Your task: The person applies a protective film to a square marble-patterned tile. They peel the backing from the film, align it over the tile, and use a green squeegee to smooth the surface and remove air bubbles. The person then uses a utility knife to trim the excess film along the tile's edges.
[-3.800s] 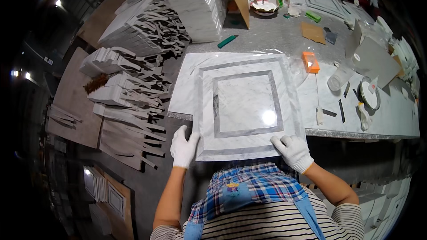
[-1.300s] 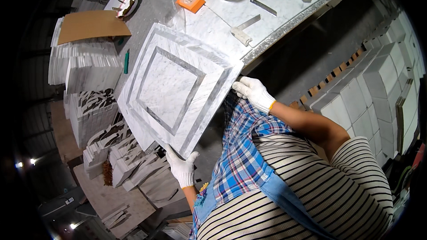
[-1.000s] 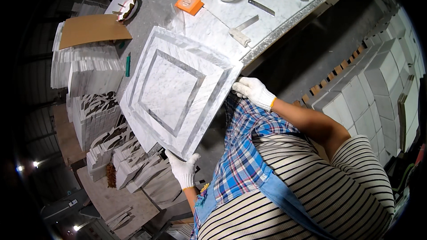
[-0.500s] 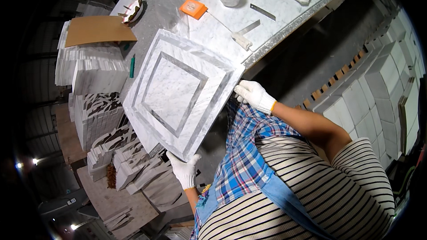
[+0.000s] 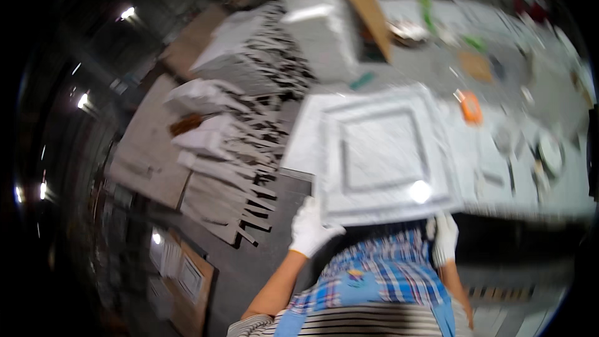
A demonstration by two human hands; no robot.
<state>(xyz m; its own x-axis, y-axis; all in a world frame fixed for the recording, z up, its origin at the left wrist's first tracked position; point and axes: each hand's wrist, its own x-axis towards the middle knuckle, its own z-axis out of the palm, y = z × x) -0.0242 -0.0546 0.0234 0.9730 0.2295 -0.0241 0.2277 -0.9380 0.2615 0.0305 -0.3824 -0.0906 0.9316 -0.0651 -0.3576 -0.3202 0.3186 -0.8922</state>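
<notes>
A square white marble tile with grey inlaid bands lies tilted before me, partly over the worktable. At its lower left corner, my left hand in a white glove is closed on the edge. My right hand, gloved alike, grips the near edge by the lower right corner; its fingers are partly hidden under the tile. A bright glare sits on the tile's lower right. The picture is smeared by motion.
Right of the tile are an orange box and a round white dish. Stacked white stone pieces and a brown board stand behind. To the left, strips of cut stone lie beside a flat board.
My view has swung left, so the tile now appears nearly square-on instead of slanted. Both hands have kept their hold on it, and the right hand now sits lower in view.
</notes>
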